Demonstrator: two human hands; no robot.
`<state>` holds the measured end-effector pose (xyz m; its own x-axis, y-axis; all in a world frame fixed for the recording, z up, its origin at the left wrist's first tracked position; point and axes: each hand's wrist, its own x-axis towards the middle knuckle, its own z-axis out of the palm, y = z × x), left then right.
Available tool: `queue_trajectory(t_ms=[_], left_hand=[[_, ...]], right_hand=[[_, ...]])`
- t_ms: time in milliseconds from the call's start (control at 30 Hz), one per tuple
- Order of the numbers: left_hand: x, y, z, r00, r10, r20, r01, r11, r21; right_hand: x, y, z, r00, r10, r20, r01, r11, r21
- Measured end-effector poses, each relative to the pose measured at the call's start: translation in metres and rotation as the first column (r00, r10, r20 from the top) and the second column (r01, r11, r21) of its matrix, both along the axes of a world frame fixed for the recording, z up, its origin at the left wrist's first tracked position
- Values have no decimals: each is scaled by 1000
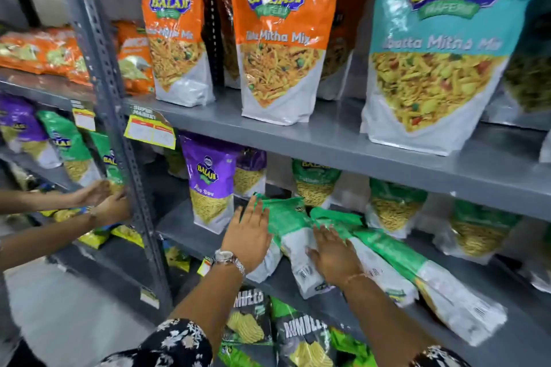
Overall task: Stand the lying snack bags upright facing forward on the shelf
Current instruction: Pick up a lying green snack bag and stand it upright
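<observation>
Beside the upright purple bag (210, 188), several green bags (298, 235) lie flat on the shelf (185, 226), none stood yet, under our left hand (249, 235) and right hand (334, 256), both spread flat, gripping nothing.

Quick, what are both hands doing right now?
Left hand: open, flat on a lying green bag, holding nothing.
Right hand: open, fingers spread over the lying bags, holding nothing.
</observation>
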<state>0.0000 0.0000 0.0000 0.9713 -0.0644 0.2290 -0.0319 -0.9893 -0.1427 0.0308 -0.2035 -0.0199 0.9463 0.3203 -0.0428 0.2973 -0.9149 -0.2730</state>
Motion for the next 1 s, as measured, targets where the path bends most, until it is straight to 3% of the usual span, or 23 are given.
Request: queue_trajectory(t_ms=[167,367,500,600,700,800,867,933,1000], left_hand=[[18,7,-42,972,89,-217,-125,980,-155],[23,12,-62,977,139,-162,-185,927,-325],[20,11,-60,970,158,-183,-219,895,-388],[21,17,-57,949,222,-224,-306,818,-488],[17,24,-46,921,265,-284,-387,683,-619],[20,45,-49,880,309,-361,-468,426,-774],[24,63,-52,854,299,-425,-511,335,-792],[29,75,-55,845,234,-482,-528,218,-821],[29,77,-49,830,135,-541,-548,14,-836]], right_hand=[[26,-24,-34,994,-106,-24,104,991,-87],[27,-37,-45,987,-159,-23,159,987,5],[18,-56,-42,974,-228,-3,228,973,-23],[10,-74,-39,954,-295,-44,293,955,-44],[0,-90,-31,914,-397,-80,393,918,-54],[-11,-104,-28,882,-468,-57,460,880,-116],[-16,-113,-25,875,-480,-67,466,871,-157],[-19,-113,-17,872,-486,-63,470,867,-167],[-21,-95,-1,863,-500,76,504,862,-54]])
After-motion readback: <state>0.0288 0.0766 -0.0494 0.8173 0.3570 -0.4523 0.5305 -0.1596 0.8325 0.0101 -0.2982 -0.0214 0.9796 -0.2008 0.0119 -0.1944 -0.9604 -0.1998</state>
